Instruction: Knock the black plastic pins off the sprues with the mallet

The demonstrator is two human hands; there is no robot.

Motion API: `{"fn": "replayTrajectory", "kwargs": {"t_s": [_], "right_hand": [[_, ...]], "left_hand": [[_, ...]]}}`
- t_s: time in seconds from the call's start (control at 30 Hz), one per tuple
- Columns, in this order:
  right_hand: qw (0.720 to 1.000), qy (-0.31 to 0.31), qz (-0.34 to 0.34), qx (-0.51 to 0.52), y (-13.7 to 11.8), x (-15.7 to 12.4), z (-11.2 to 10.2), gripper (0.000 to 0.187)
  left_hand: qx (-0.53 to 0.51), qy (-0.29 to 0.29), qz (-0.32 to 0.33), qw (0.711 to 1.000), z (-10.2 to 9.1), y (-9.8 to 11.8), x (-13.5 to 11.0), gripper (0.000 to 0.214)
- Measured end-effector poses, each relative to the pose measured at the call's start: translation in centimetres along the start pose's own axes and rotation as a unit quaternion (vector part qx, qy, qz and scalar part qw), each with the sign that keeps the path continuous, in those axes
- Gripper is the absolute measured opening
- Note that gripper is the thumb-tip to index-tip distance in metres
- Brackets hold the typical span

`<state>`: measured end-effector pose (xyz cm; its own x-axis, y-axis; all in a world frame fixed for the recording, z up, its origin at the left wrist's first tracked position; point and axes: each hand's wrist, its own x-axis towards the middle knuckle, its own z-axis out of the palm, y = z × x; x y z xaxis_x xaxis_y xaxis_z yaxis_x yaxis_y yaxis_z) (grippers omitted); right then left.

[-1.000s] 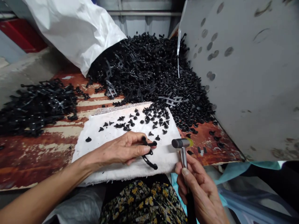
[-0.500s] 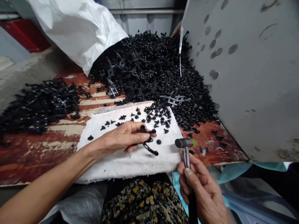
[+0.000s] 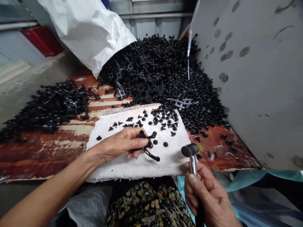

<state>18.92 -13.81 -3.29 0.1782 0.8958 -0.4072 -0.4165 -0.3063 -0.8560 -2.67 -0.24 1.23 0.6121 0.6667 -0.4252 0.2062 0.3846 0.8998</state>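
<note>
On the left of the worn red-brown table [image 3: 35, 160], a pile of black linked parts [image 3: 56, 107] lies spread. A white sack [image 3: 94, 34] slants down farther back. Next, the left hand [image 3: 127, 140] pinches a black jointed piece [image 3: 150, 154] above a white cloth [image 3: 132, 168], where small black pegs [image 3: 165, 144] lie scattered. A large black heap [image 3: 156, 66] sits behind the cloth. Farther right, the right hand [image 3: 208, 189] is closed around a mallet [image 3: 190, 149] near the cloth's right edge. Beyond stands a grey panel [image 3: 260, 94].

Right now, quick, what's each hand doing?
Left hand: closed, pinching a black jointed piece.
Right hand: closed, holding a hammer.
</note>
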Motion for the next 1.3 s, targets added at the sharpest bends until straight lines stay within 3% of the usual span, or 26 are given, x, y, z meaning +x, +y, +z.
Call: {"fn": "replayTrajectory", "kwargs": {"t_s": [0.2, 0.33, 0.57, 0.77, 0.93, 1.3], "right_hand": [[0.995, -0.08, -0.042, -0.045, -0.2, 1.1, 1.4, 0.035], [0.99, -0.113, -0.061, -0.063, 0.2, 1.6, 2.5, 0.033], [0.985, -0.124, -0.087, -0.084, -0.1, 1.6, 3.8, 0.029], [0.983, -0.13, -0.1, -0.083, 0.0, 1.9, 4.4, 0.027], [0.983, -0.125, -0.096, -0.091, 0.2, 2.0, 4.4, 0.026], [0.988, -0.115, -0.069, -0.081, 0.5, 2.1, 4.2, 0.033]], "left_hand": [[-0.05, -0.061, -0.039, 0.996, 3.4, -1.6, -1.0, 0.037], [-0.079, -0.071, -0.028, 0.994, 4.5, -2.9, -1.5, 0.037], [-0.097, -0.049, -0.038, 0.993, 4.8, -4.0, -2.6, 0.044], [-0.018, -0.037, -0.03, 0.999, 4.8, -4.2, -2.9, 0.056], [0.046, 0.026, -0.014, 0.998, 4.7, -4.5, -2.7, 0.061], [0.058, 0.072, -0.013, 0.996, 5.3, -3.9, -2.4, 0.041]]}}
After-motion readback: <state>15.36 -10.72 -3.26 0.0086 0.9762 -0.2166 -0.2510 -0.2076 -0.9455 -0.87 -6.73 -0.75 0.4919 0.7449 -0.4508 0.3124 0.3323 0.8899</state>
